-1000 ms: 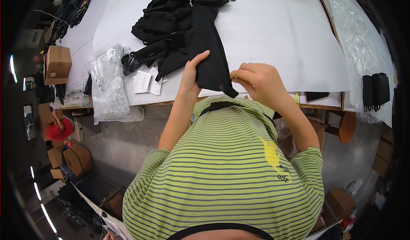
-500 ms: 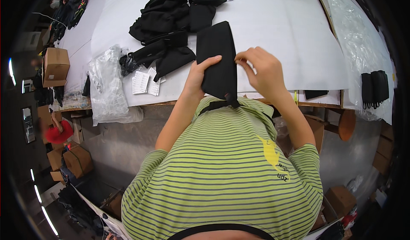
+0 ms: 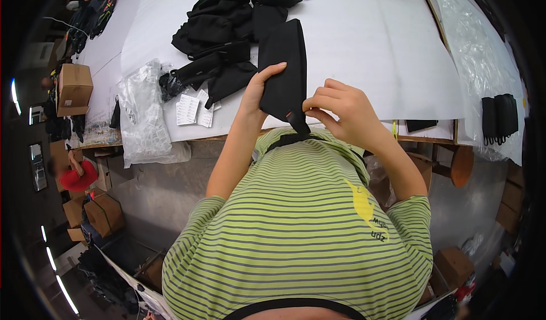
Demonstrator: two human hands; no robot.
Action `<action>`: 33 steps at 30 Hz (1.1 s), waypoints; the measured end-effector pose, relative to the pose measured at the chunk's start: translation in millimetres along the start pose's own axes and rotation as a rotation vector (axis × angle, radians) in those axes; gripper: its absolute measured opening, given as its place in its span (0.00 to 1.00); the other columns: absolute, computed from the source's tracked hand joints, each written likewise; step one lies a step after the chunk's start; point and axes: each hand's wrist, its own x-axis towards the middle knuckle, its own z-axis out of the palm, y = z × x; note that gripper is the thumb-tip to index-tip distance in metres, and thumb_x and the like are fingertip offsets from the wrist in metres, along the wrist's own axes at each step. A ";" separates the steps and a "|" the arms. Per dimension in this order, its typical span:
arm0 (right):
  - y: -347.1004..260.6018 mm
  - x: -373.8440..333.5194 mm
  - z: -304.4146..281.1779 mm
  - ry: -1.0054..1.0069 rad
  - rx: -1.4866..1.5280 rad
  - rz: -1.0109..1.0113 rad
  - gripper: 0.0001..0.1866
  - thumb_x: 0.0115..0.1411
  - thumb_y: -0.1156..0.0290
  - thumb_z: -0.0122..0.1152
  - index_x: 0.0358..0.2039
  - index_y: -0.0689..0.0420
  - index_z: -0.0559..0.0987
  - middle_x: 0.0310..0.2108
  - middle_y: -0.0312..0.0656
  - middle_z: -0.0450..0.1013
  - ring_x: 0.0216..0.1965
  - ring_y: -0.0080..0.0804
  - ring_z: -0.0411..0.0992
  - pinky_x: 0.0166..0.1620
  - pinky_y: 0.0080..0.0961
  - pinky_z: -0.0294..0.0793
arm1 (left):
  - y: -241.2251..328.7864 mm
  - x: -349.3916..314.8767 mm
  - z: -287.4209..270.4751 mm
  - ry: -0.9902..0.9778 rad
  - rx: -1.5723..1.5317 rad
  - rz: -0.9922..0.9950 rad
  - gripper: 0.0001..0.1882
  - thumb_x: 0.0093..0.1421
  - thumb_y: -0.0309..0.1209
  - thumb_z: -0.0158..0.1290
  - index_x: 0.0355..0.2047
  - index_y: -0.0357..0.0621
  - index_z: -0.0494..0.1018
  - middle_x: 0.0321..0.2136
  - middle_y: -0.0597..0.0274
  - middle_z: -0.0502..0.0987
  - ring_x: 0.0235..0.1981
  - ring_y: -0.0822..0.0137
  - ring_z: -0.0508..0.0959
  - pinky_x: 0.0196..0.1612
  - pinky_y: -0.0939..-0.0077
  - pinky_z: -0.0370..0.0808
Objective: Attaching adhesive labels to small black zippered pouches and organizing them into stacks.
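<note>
A flat black fabric pouch (image 3: 282, 72) stands tilted over the table's near edge, its lower end close to my shirt. My left hand (image 3: 256, 95) grips it from the left, thumb lying across its face. At the pouch's lower right edge, my right hand (image 3: 345, 112) pinches with thumb and forefinger; whatever small part lies between the fingertips is hidden. A small orange-red tab shows near the pouch's lower corner. Behind it lies a heap of similar black pouches (image 3: 219, 27). Sheets of white labels (image 3: 187, 110) rest left of my left hand.
Clear plastic bags (image 3: 145, 106) hang over the front edge of the white-covered table (image 3: 364, 41). More clear plastic (image 3: 472, 41) and black pouches (image 3: 500, 118) lie at the right. Cardboard boxes (image 3: 75, 87) stand at the left, where a person in red (image 3: 78, 175) is.
The pouch has shifted slightly up and left with my left hand. My right hand has slid down along the pouch's right edge, toward its lower end.
</note>
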 end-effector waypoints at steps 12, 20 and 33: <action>3.6 4.4 16.4 0.081 -0.409 -0.126 0.28 0.40 0.76 0.64 0.46 0.44 0.74 0.36 0.37 0.69 0.38 0.33 0.70 0.38 0.28 0.69 | -18.8 -32.6 16.3 0.060 -0.120 -0.010 0.14 0.58 0.35 0.51 0.41 0.40 0.70 0.37 0.59 0.74 0.40 0.70 0.73 0.44 0.75 0.70; 7.5 -3.4 -10.6 0.275 0.465 0.233 0.19 0.45 0.85 0.60 0.41 0.58 0.74 0.33 0.36 0.71 0.33 0.22 0.68 0.36 0.17 0.68 | -0.7 -48.2 -20.2 -0.037 0.857 0.848 0.32 0.52 0.26 0.57 0.55 0.43 0.55 0.38 0.63 0.70 0.41 0.68 0.71 0.47 0.74 0.65; 56.9 -45.2 6.5 -0.039 0.775 0.705 0.14 0.47 0.76 0.64 0.37 0.58 0.76 0.29 0.33 0.71 0.25 0.14 0.67 0.23 0.10 0.63 | -5.8 -79.1 -50.8 -0.125 1.169 0.301 0.16 0.56 0.36 0.53 0.46 0.50 0.74 0.30 0.64 0.67 0.30 0.71 0.70 0.37 0.80 0.68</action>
